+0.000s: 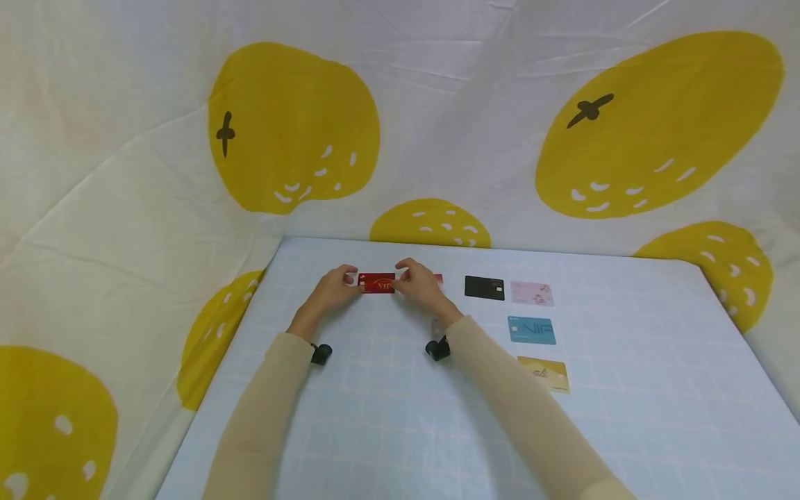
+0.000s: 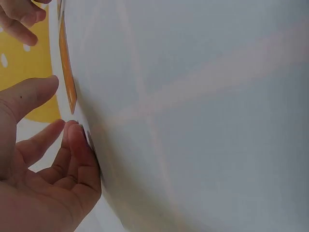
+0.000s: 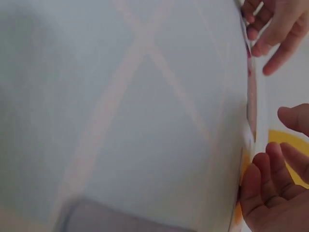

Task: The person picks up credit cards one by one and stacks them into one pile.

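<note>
A red card (image 1: 378,282) with "VIP" lettering lies flat on the table, between my two hands. My left hand (image 1: 334,288) is at its left end, fingertips right at the edge. At the opposite end is my right hand (image 1: 420,285), its fingertips at the card's right edge. In both wrist views the fingers are loosely bent, low against the table, with the thumb apart from them. The left wrist view catches a thin orange-looking strip (image 2: 68,67) nearly edge-on between the hands. Another reddish card (image 1: 439,278) shows just past the right hand, mostly hidden.
To the right lie a black card (image 1: 484,287), a pink card (image 1: 532,293), a blue card (image 1: 531,330) and a gold card (image 1: 546,373), partly behind the right sleeve. A greyish card (image 3: 120,217) sits beneath the right wrist. Fruit-patterned cloth (image 1: 437,139) rises behind the table.
</note>
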Tool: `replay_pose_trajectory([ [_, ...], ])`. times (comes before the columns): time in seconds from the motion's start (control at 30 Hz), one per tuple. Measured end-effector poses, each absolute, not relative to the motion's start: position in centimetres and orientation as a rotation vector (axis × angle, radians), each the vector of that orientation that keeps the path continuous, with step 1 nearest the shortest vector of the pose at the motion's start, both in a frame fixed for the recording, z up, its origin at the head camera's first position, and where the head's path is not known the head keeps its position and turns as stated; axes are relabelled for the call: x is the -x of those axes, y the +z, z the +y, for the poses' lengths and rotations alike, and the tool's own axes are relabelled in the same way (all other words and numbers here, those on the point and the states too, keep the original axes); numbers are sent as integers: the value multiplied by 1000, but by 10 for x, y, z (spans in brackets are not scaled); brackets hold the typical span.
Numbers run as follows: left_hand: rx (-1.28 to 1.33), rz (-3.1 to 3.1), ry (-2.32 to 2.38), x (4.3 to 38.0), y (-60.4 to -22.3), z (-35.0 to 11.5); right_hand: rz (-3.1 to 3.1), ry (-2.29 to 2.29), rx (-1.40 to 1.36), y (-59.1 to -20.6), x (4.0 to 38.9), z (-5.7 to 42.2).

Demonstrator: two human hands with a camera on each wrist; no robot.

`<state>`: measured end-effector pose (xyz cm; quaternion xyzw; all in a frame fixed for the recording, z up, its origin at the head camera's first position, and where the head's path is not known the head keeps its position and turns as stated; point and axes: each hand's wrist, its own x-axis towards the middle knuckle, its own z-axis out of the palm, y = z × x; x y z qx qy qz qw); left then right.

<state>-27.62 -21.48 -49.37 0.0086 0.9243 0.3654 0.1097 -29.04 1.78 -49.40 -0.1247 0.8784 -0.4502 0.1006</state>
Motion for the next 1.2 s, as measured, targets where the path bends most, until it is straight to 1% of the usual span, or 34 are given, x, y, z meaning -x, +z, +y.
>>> replay_pose_trajectory([
  [0.23, -38, 2711, 1046, 278, -497, -217, 2623, -1211, 384, -507, 294, 9],
  [0.4, -65, 2725, 1004, 283, -499, -215, 2685, -1146, 427, -508, 296, 8],
  [0.67, -38, 2705, 1015, 282, -499, -216, 2693, -1090, 404, -508, 295, 5],
  [0.83, -44, 2697, 1026, 283, -500, -216, 2693, -1087, 381, -508, 295, 5],
  [1.2, 40, 2670, 1036, 284, -501, -214, 2674, -1146, 352, -509, 294, 3],
])
